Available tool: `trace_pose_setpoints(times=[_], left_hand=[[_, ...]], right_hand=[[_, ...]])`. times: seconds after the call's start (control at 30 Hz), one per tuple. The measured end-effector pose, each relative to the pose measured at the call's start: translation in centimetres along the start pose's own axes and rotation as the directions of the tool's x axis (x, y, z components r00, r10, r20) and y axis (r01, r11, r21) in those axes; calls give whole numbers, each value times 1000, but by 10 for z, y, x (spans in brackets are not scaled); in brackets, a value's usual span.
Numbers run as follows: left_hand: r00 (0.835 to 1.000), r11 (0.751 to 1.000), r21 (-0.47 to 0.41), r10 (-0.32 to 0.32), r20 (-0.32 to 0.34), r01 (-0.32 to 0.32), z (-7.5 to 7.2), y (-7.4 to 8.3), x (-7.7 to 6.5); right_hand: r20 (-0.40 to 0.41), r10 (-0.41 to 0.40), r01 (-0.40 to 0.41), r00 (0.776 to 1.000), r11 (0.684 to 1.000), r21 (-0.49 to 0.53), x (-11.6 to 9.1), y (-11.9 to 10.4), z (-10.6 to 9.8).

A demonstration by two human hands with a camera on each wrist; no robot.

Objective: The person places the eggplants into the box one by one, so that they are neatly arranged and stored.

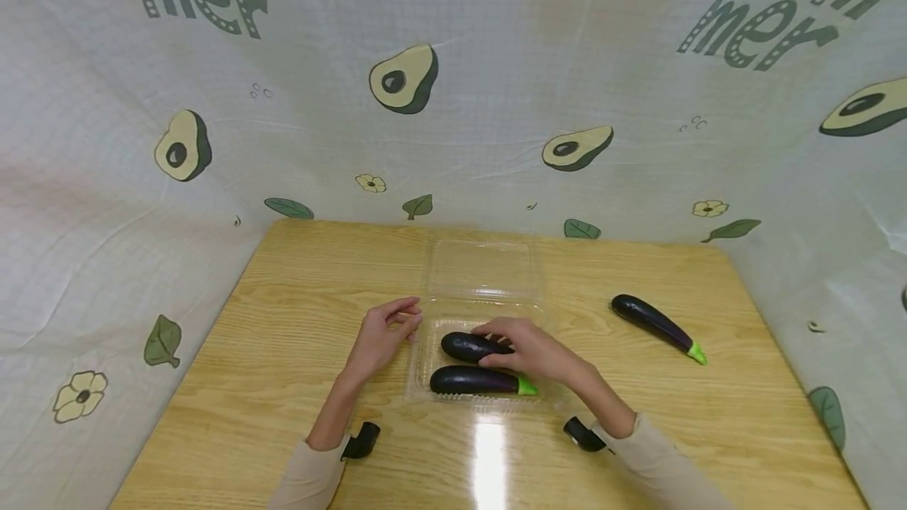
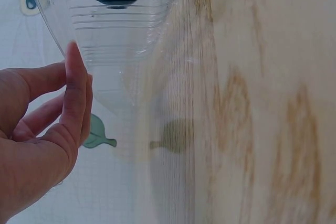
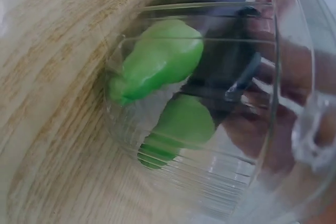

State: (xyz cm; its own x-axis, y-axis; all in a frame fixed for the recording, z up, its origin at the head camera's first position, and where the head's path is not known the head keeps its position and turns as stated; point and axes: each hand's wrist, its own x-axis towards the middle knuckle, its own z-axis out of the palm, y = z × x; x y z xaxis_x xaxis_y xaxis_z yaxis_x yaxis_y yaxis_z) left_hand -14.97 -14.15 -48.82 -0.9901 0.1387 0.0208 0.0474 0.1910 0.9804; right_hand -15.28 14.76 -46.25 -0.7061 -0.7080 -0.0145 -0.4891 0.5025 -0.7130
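A clear plastic clamshell container (image 1: pixel 420 368) stands on the table with its lid (image 1: pixel 484 264) folded back. Inside, two dark eggplants with green stems lie side by side: a front eggplant (image 1: pixel 471 380) and a back eggplant (image 1: pixel 468 346). My right hand (image 1: pixel 527 346) reaches in from the right and grips the back eggplant, covering its stem end in the head view. Through the ribbed wall, the right wrist view shows both green stems (image 3: pixel 168 51). My left hand (image 1: pixel 379 337) is at the container's left side, fingers loosely bent, fingertips right at the rim (image 2: pixel 55 43).
A third eggplant (image 1: pixel 652 323) lies on the wooden table (image 1: pixel 283 352) to the right of the container, its green stem toward the front right. A pale cloth printed with avocados and leaves (image 1: pixel 489 101) hangs behind the table and along both sides.
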Motion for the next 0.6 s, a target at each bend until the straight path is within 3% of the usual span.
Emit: trace_pose_setpoints(times=[0.33, 0.6], left_hand=[[1000, 1000, 1, -1, 2, 1, 1, -2, 1], [1000, 1000, 16, -24, -5, 24, 2, 6, -3]], right_hand=[[63, 21, -23, 998, 999, 29, -1, 4, 5], [68, 5, -7, 998, 1000, 27, -3, 5, 4]])
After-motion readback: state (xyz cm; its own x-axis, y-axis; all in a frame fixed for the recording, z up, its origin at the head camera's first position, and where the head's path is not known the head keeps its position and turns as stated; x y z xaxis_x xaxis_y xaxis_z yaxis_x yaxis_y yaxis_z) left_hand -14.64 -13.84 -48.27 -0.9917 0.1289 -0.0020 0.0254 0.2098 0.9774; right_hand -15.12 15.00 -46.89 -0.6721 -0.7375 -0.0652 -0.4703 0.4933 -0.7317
